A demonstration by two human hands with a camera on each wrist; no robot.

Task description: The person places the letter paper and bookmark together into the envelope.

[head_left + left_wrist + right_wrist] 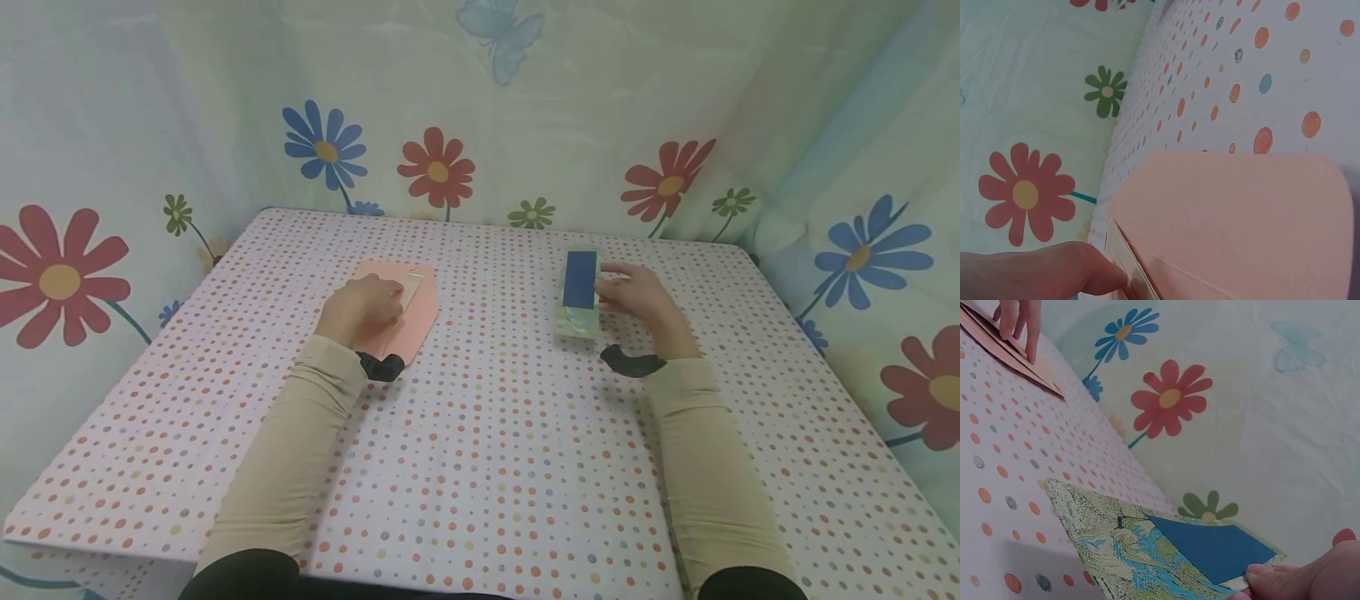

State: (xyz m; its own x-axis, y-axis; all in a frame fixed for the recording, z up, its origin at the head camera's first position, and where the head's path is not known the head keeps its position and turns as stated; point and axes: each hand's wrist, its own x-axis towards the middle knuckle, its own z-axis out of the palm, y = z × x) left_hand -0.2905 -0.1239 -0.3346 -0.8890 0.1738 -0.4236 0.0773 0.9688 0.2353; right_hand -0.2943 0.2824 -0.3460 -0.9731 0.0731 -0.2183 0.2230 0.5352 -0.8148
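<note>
A pink envelope lies on the left part of the table, its broad flap spread out flat in the left wrist view. My left hand is over it, the thumb pressed to a pale raised edge at the envelope's mouth. Its other fingers are hidden in that view. Over the table's right half, my right hand pinches a thin card by its right side. Green and turquoise painterly patterning covers the card, and a plain dark blue rectangle lies over part of it.
White cloth with coloured dots covers the table. A pale curtain with printed flowers and a butterfly hangs behind it and along both sides. Dark straps sit at both wrists, over beige sleeves.
</note>
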